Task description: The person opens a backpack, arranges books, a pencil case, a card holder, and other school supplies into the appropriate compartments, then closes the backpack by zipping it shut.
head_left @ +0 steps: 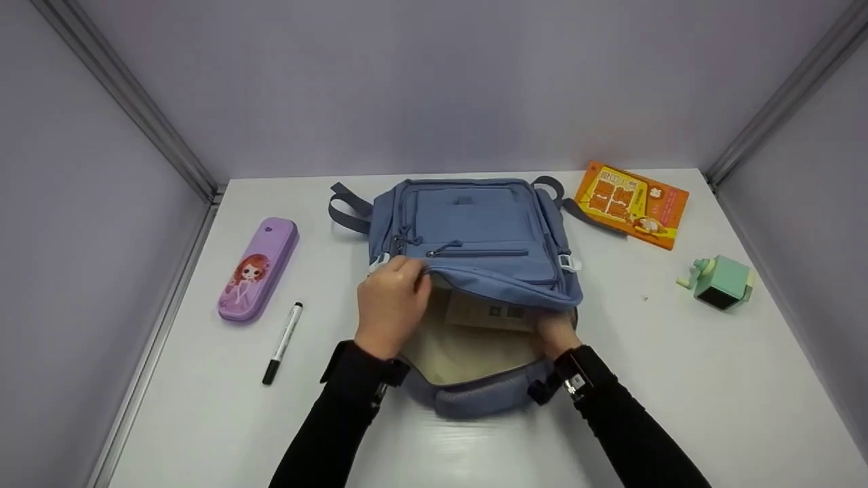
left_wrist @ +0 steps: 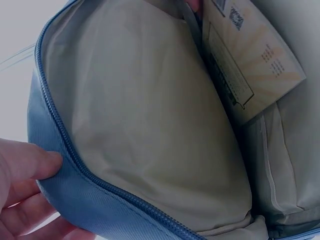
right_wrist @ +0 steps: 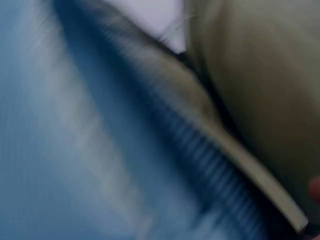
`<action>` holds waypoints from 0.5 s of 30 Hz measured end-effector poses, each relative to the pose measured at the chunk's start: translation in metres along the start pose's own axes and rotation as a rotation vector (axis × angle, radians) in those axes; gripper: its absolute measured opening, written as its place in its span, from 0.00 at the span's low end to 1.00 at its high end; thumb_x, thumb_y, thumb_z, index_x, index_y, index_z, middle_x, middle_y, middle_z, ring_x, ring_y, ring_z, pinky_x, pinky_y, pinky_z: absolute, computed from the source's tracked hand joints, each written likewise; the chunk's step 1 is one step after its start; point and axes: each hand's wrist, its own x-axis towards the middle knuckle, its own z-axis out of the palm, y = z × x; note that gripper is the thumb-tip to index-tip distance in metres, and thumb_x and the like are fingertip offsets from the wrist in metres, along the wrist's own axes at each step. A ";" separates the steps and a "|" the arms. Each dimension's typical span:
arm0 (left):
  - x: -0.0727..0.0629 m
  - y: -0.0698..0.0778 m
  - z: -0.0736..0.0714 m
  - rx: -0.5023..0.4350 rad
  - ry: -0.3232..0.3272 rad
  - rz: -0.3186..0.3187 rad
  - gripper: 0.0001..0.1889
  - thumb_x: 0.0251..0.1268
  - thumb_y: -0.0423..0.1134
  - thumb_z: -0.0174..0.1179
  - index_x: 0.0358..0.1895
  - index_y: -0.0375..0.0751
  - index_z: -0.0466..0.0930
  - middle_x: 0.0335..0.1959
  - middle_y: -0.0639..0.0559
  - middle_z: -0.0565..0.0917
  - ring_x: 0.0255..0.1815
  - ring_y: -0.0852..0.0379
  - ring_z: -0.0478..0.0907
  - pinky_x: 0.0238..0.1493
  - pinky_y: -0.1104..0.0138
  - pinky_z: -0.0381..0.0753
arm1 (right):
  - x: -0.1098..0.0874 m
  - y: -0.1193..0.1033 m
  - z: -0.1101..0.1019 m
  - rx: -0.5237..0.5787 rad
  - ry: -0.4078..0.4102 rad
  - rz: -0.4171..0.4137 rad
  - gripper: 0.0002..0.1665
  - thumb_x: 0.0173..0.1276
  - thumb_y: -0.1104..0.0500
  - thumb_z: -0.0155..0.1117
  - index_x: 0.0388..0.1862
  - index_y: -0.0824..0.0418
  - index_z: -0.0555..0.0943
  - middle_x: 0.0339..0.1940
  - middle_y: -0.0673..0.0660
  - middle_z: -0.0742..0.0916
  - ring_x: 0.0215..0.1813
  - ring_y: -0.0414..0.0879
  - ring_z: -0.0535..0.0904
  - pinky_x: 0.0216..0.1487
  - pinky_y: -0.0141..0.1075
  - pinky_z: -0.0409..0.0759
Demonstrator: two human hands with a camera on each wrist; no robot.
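A blue backpack (head_left: 468, 217) lies on the white table with its main compartment unzipped, showing the beige lining (left_wrist: 150, 110). At the left of the opening, my left hand (head_left: 390, 305) pinches the zippered edge, thumb on the blue fabric in the left wrist view. My right hand (head_left: 557, 333) reaches into the right side of the opening. Beside it, inside the bag, is a pale printed booklet (left_wrist: 255, 60) with a QR code. One right fingertip (left_wrist: 194, 5) shows near the booklet's edge; the other fingers are mostly hidden. The right wrist view is blurred.
Left of the bag lie a purple pencil case (head_left: 258, 271) and a white marker (head_left: 283, 342) with black ends. To the right are an orange booklet (head_left: 634, 203), partly under a strap (head_left: 593, 218), and a green pencil sharpener (head_left: 722, 283). Grey partition walls (head_left: 461, 88) enclose the table.
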 end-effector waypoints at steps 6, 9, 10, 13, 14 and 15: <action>-0.001 0.000 0.002 0.006 0.007 0.010 0.03 0.54 0.33 0.69 0.32 0.40 0.86 0.29 0.50 0.87 0.26 0.50 0.84 0.25 0.59 0.82 | -0.029 0.004 -0.008 -0.665 -0.072 -0.270 0.42 0.64 0.60 0.69 0.72 0.74 0.63 0.71 0.70 0.73 0.73 0.60 0.68 0.75 0.53 0.64; -0.002 0.000 0.002 0.014 0.014 0.017 0.03 0.54 0.33 0.69 0.31 0.40 0.85 0.28 0.50 0.87 0.25 0.50 0.83 0.24 0.59 0.81 | -0.039 0.008 -0.010 -0.952 -0.103 -0.492 0.31 0.59 0.62 0.71 0.61 0.71 0.76 0.57 0.69 0.84 0.59 0.64 0.80 0.60 0.55 0.77; -0.002 0.000 0.002 0.016 0.017 0.018 0.03 0.53 0.33 0.70 0.31 0.40 0.85 0.27 0.50 0.86 0.24 0.50 0.83 0.24 0.59 0.81 | -0.041 0.010 -0.010 -1.046 -0.098 -0.573 0.26 0.58 0.63 0.72 0.56 0.68 0.79 0.50 0.67 0.86 0.53 0.62 0.83 0.53 0.55 0.80; -0.003 0.000 0.002 0.013 0.023 0.021 0.03 0.53 0.33 0.69 0.31 0.40 0.85 0.27 0.50 0.86 0.24 0.50 0.83 0.24 0.59 0.81 | -0.040 0.016 -0.007 -1.258 -0.036 -0.805 0.14 0.53 0.65 0.72 0.39 0.63 0.82 0.32 0.60 0.86 0.36 0.58 0.83 0.35 0.51 0.80; -0.004 0.000 0.003 0.010 0.024 0.021 0.03 0.53 0.33 0.69 0.31 0.40 0.85 0.27 0.50 0.86 0.24 0.51 0.83 0.24 0.59 0.81 | -0.038 0.017 -0.007 -1.297 0.002 -0.869 0.11 0.52 0.66 0.72 0.35 0.62 0.81 0.28 0.59 0.85 0.32 0.57 0.82 0.31 0.51 0.78; -0.004 0.000 0.003 0.008 0.024 0.022 0.03 0.53 0.33 0.69 0.32 0.40 0.86 0.27 0.50 0.86 0.24 0.51 0.84 0.24 0.60 0.81 | -0.036 0.019 -0.006 -1.319 0.034 -0.909 0.10 0.51 0.66 0.72 0.31 0.62 0.80 0.25 0.58 0.83 0.29 0.57 0.81 0.28 0.50 0.76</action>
